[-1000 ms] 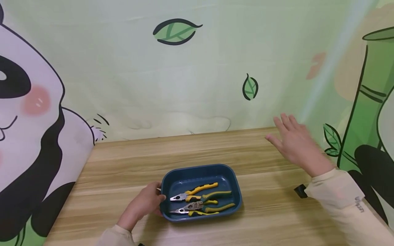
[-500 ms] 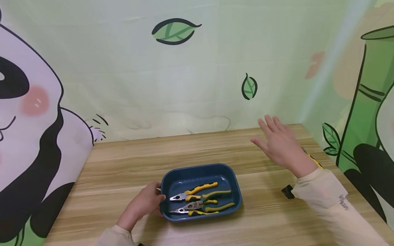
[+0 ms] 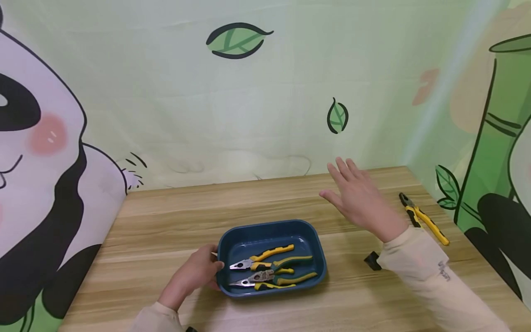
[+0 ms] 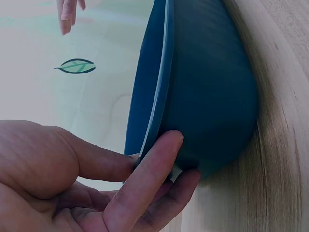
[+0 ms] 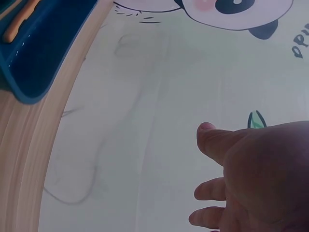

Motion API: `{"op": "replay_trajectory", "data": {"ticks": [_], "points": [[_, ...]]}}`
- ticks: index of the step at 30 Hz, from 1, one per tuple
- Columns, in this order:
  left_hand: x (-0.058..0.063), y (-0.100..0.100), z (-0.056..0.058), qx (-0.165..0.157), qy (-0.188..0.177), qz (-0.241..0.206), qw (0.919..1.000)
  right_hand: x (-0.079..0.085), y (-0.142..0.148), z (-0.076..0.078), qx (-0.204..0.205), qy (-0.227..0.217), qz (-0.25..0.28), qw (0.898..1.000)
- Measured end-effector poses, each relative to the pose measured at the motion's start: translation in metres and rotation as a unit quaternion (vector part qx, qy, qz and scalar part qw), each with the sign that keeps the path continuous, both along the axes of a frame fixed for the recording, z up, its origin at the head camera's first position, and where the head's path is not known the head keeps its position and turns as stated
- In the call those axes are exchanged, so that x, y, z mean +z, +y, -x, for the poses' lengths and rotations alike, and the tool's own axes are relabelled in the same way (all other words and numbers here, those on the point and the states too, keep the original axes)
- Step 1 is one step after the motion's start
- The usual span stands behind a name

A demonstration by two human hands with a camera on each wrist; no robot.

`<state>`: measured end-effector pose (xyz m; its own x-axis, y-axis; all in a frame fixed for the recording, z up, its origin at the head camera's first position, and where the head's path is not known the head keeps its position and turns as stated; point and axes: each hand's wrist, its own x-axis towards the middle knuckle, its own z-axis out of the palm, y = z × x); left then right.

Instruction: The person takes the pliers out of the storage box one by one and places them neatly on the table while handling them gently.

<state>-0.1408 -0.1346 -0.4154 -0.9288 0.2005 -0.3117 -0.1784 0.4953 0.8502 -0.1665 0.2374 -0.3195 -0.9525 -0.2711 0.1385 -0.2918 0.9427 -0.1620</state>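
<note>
A dark blue tray (image 3: 232, 230) rests on the wooden table, with several pliers (image 3: 265, 276) lying in it; their handles are yellow and black or green and yellow. My left hand (image 3: 199, 269) pinches the tray's left rim, thumb at the inner side and fingers along the outer wall, as the left wrist view shows of the tray wall (image 4: 212, 87). My right hand (image 3: 361, 198) hovers above the table beyond the tray's right side, fingers extended and holding nothing. Behind the right wrist lies another pair of pliers (image 3: 423, 216) with yellow and black handles, partly covered by the sleeve.
The wooden table (image 3: 174, 216) ends at a backdrop cloth (image 3: 265, 124) printed with leaves, pandas and bamboo. A black piece (image 3: 372, 261) sticks out at the right cuff.
My right hand has moved left toward the tray, uncovering the pliers at the right of the table. The left hand, the tray and its pliers stay in place.
</note>
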Motion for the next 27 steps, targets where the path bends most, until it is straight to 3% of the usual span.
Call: {"op": "replay_trajectory", "data": {"ticks": [17,27], "points": [[0.001,-0.001,-0.001,0.001,-0.006,0.014,0.9999,-0.007,-0.048,0.001,0.054,0.001,-0.003,0.999],[0.003,0.003,0.003,-0.026,0.013,0.07,0.9972,-0.013,-0.065,-0.003,0.085,0.008,-0.001,0.996]]}}
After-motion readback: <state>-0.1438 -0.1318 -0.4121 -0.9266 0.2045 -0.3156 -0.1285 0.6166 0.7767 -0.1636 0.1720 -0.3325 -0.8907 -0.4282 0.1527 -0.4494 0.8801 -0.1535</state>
